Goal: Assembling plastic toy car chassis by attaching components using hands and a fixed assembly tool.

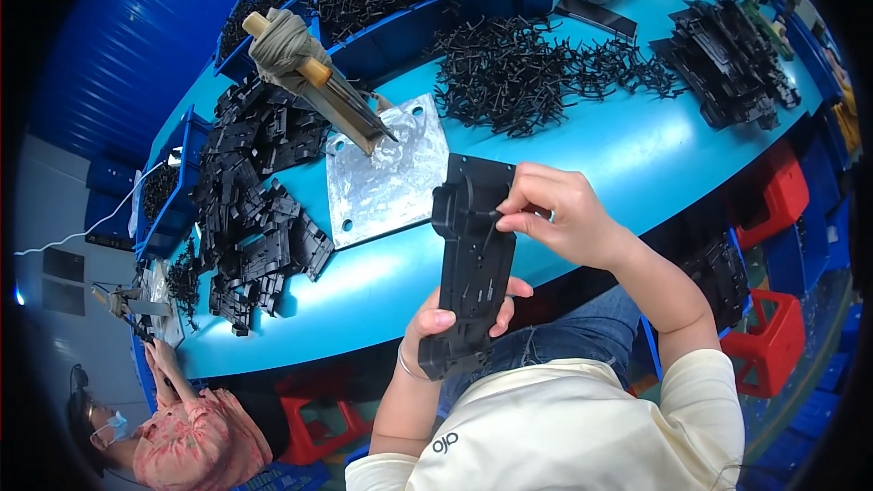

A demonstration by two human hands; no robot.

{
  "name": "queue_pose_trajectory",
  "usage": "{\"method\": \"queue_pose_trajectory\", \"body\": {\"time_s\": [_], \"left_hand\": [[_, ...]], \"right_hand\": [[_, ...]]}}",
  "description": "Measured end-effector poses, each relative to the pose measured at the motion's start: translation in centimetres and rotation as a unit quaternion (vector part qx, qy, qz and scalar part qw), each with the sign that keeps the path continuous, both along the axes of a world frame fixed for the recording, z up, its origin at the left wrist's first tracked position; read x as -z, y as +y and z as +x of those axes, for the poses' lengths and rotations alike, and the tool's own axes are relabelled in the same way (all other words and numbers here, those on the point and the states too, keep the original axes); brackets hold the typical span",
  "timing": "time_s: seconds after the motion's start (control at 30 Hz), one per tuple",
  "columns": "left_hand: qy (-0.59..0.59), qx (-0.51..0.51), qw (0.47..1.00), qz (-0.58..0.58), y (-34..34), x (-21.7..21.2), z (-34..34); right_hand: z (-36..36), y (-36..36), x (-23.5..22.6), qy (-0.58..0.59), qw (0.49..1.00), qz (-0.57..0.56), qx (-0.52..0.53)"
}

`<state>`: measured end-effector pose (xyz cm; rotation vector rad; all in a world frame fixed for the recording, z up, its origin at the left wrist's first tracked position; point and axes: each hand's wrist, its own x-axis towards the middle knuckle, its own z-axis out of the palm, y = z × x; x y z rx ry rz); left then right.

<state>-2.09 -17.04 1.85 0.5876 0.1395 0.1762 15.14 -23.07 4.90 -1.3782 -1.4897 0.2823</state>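
A long black plastic housing (475, 259) is held up in front of me, tilted, over the table's near edge. My left hand (459, 320) is closed around its lower end, thumb on the face and fingertips at the right edge. My right hand (555, 214) pinches at the upper right of the housing. A small dark piece, seemingly a thin black clip, shows at those fingertips, mostly hidden. Just beyond the housing lies a silvery metal plate (391, 177) with corner holes. A cloth-wrapped tool with wooden handles (314, 73) stands over that plate.
Black housings (264, 218) are heaped left, more (727, 59) at far right. Thin branched black parts (509, 73) are piled behind the plate and fill a blue bin (436, 23). A dark flat phone-like slab (596, 18) lies nearby. Red stools (768, 341) stand right; a co-worker (200, 432) sits left.
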Motion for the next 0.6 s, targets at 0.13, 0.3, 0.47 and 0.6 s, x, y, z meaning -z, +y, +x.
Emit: {"method": "queue_pose_trajectory", "body": {"time_s": [0.13, 0.3, 0.47, 0.6], "left_hand": [[-0.004, 0.008, 0.999, 0.05, 0.2, 0.8, -0.1], [-0.005, 0.034, 0.996, 0.082, 0.2, 0.4, 0.2], [-0.007, 0.044, 0.991, 0.128, 0.2, 0.0, 0.1], [0.008, 0.016, 0.982, 0.189, -0.2, -0.4, 0.0]], "right_hand": [[-0.5, -0.4, 0.8, 0.05, 0.998, 0.026, -0.001], [-0.4, -1.7, 1.7, 0.193, 0.98, 0.025, 0.051], [-0.2, -2.0, 2.5, 0.253, 0.964, 0.034, 0.075], [-1.6, -3.0, 3.6, 0.363, 0.93, -0.019, 0.049]]}}
